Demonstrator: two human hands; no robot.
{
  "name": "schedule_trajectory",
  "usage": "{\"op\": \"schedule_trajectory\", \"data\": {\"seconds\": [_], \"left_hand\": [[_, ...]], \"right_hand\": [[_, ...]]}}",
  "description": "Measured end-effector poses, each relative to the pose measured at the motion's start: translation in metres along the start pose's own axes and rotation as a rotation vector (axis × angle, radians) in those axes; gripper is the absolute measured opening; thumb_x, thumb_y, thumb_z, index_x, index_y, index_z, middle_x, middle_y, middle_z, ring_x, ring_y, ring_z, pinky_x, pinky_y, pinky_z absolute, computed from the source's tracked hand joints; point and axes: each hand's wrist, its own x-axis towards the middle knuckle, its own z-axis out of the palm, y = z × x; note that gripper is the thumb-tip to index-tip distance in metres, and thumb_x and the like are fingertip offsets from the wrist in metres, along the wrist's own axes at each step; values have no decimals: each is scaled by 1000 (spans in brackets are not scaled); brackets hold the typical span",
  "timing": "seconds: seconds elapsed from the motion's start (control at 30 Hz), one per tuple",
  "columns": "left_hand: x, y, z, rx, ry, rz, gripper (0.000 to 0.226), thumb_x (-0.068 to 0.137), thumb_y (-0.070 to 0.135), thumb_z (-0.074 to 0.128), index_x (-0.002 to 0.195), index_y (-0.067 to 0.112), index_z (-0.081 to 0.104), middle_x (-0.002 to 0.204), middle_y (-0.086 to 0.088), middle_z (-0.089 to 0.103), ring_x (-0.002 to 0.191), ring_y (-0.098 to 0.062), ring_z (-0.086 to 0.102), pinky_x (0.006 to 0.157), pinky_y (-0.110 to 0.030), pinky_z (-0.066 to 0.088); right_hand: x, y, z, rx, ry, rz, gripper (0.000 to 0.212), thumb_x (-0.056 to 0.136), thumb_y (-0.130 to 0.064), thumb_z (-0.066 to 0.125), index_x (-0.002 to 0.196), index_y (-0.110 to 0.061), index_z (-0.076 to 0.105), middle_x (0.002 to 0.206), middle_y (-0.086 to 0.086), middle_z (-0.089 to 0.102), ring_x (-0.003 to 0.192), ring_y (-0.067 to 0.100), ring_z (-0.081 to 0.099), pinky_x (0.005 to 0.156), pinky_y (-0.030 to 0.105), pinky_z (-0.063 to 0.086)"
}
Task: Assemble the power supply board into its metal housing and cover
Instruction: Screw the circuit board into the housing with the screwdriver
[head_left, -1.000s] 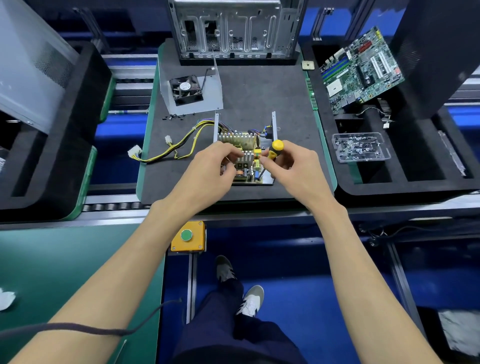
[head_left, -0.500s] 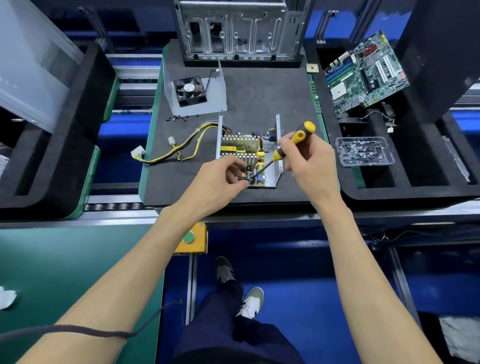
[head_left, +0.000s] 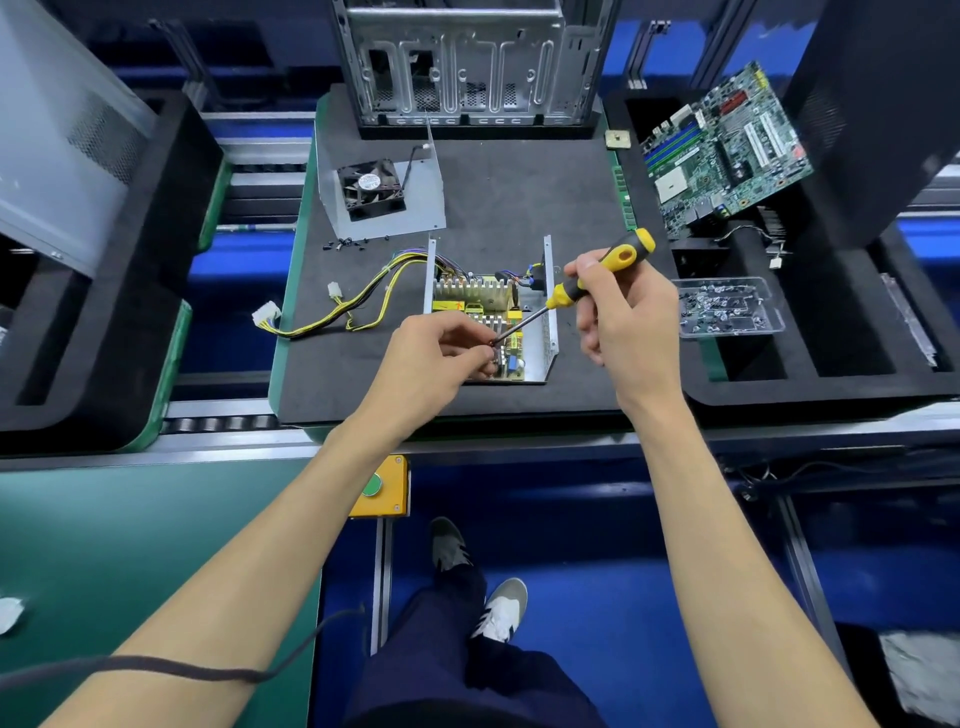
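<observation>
Yellow-black screwdriver (head_left: 597, 275) gripped in right hand (head_left: 626, 317); fan label (head_left: 370, 182) unreadable.

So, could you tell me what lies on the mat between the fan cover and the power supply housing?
In the head view, a scatter of small black screws lies between the fan cover and the housing.

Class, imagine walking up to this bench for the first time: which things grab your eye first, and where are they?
The yellow-and-black screwdriver, gripped in the right hand at centre, its tip angled down to the left hand. Beneath lies the power supply board in its open metal housing. A green motherboard leans at upper right.
</observation>
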Motion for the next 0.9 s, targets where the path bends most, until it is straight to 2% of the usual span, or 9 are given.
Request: {"op": "schedule_trajectory", "data": {"seconds": [0.13,0.3,0.37,0.47,0.53,0.63,0.73,0.8,0.9], "left_hand": [[1,2,0,-46,-10,10,12,91,-2,68,95,8,72,84,-11,75,77,-19,75,71,-21,59],[2,5,-3,-92,4,9,4,91,2,70,94,3,72,82,-12,75,75,-20,75,68,-23,59],[4,4,-4,-53,22,8,2,90,2,70,90,4,70,79,-13,73,71,-22,74,67,-29,60],[6,1,-6,65,66,5,7,87,6,66,82,11,65,78,-16,70,73,-36,69,71,-46,62],[7,-1,-10,94,90,-20,8,89,13,60,81,11,62,78,-15,69,73,-36,66,72,-52,60],[9,-3,-15,95,119,-39,15,88,24,52,76,17,59,70,-9,66,63,-23,59,66,-47,56],[13,-4,-21,143,156,-33,18,91,20,52,75,16,61,67,-7,65,67,-26,62,65,-42,55],[18,-5,-26,154,176,-32,20,93,18,52,75,15,61,67,-6,65,63,-19,61,62,-36,51],[28,-6,-34,190,215,-11,27,98,26,53,75,15,63,67,-5,67,65,-18,63,62,-31,49]], "right_hand": [[2,-1,-1,59,-9,12,18,103,-18,57,88,-12,66,54,-7,50,40,8,34,37,18,26],[3,0,2,103,-9,37,19,101,-21,58,84,-18,67,57,-3,49,41,10,33,37,17,25],[4,1,4,110,-12,43,19,100,-21,58,84,-19,67,56,-2,49,41,11,33,37,17,25],[7,1,8,104,-14,37,18,98,-23,58,82,-21,67,55,-2,47,41,11,33,37,17,25],[8,2,10,104,-18,29,18,98,-24,58,83,-22,67,55,-3,48,40,11,33,36,17,26],[12,3,12,98,-28,22,17,98,-24,58,84,-21,67,54,-4,48,40,10,35,36,17,27],[16,4,16,80,-28,16,18,101,-20,56,86,-18,66,54,-5,49,40,9,35,36,17,28],[20,4,20,68,-22,28,19,103,-17,56,87,-16,65,53,-5,48,40,9,35,36,17,28],[27,4,26,37,-10,32,18,103,-16,56,88,-11,64,54,-8,50,41,7,38,38,16,30]]}}
